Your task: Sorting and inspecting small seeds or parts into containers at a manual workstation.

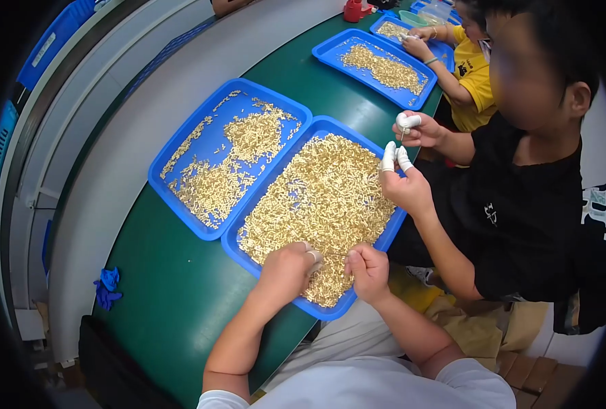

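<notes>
A blue plastic tray (pixel 335 313) full of small gold-coloured metal pieces (pixel 320 184) lies before me. Over its near left part is my left hand (pixel 288 274), with curled fingers and white covers on some fingertips. My right hand (pixel 369 275) is by the near right rim, thumb and forefinger pressed together. Whatever either hand pinches is too small to make out. Touching this tray on the left is a second blue tray (pixel 204 161), with looser heaps of the same pieces and bare patches.
At my right a person in black holds both hands (pixel 412 180), with white finger covers, near the tray's far right edge. Farther off, a person in yellow (pixel 473 75) works beside more blue trays (pixel 347 51). A crumpled blue glove (pixel 108 288) lies on the green table (pixel 173 273).
</notes>
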`<action>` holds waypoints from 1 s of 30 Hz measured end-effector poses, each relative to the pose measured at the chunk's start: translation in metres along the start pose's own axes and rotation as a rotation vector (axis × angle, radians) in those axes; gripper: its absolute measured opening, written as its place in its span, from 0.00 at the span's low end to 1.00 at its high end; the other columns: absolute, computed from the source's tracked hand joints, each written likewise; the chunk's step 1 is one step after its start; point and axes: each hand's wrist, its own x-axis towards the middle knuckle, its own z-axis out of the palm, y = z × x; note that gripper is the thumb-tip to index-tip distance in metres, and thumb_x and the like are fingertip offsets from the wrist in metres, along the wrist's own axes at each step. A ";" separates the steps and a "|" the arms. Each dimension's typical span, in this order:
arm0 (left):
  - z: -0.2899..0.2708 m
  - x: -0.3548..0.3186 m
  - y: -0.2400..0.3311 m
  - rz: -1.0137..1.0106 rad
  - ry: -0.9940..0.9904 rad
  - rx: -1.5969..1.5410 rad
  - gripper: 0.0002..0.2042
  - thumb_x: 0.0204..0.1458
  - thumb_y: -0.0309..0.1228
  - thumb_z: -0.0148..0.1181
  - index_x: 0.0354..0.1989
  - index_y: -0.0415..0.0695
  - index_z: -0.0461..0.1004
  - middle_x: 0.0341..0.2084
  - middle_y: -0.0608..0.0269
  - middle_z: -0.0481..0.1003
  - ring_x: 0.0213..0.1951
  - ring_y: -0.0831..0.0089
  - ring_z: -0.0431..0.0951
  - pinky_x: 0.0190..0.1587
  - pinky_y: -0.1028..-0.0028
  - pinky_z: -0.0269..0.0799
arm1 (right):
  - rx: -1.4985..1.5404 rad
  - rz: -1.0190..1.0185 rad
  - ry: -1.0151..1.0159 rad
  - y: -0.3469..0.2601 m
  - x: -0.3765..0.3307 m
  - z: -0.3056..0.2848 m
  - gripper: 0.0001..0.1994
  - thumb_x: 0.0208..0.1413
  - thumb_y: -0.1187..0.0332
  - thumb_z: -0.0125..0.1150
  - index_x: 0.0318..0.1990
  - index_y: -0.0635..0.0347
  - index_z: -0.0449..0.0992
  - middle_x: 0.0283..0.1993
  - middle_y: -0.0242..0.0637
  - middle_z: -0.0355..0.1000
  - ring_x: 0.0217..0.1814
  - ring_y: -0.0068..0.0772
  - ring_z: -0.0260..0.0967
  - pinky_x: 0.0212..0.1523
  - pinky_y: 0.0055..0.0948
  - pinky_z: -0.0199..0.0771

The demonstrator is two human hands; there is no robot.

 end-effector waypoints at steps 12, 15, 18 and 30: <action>-0.003 0.000 -0.004 -0.169 0.197 -0.668 0.07 0.50 0.19 0.66 0.38 0.36 0.80 0.35 0.59 0.81 0.36 0.74 0.81 0.40 0.75 0.76 | -0.039 -0.025 -0.031 -0.004 0.006 -0.001 0.13 0.66 0.71 0.51 0.28 0.65 0.72 0.22 0.31 0.70 0.22 0.17 0.67 0.24 0.20 0.65; 0.003 -0.004 -0.003 -0.232 0.225 -0.967 0.06 0.51 0.17 0.65 0.37 0.35 0.80 0.35 0.58 0.81 0.37 0.73 0.81 0.41 0.75 0.76 | -0.021 -0.011 -0.045 -0.002 0.004 0.000 0.13 0.66 0.71 0.51 0.28 0.65 0.72 0.22 0.31 0.71 0.22 0.17 0.67 0.24 0.20 0.65; 0.008 -0.002 -0.001 -0.131 0.257 -0.980 0.05 0.51 0.18 0.66 0.37 0.37 0.82 0.31 0.61 0.81 0.33 0.76 0.79 0.36 0.77 0.74 | -0.016 0.000 -0.072 -0.001 0.003 -0.001 0.13 0.66 0.71 0.52 0.28 0.65 0.72 0.22 0.32 0.71 0.22 0.17 0.67 0.24 0.20 0.66; 0.016 -0.005 0.003 -0.313 0.224 -1.275 0.08 0.55 0.17 0.62 0.43 0.34 0.78 0.35 0.57 0.82 0.40 0.72 0.83 0.44 0.75 0.79 | -0.009 -0.007 -0.056 0.004 0.003 -0.003 0.10 0.65 0.72 0.54 0.30 0.66 0.74 0.22 0.33 0.73 0.22 0.20 0.70 0.23 0.21 0.68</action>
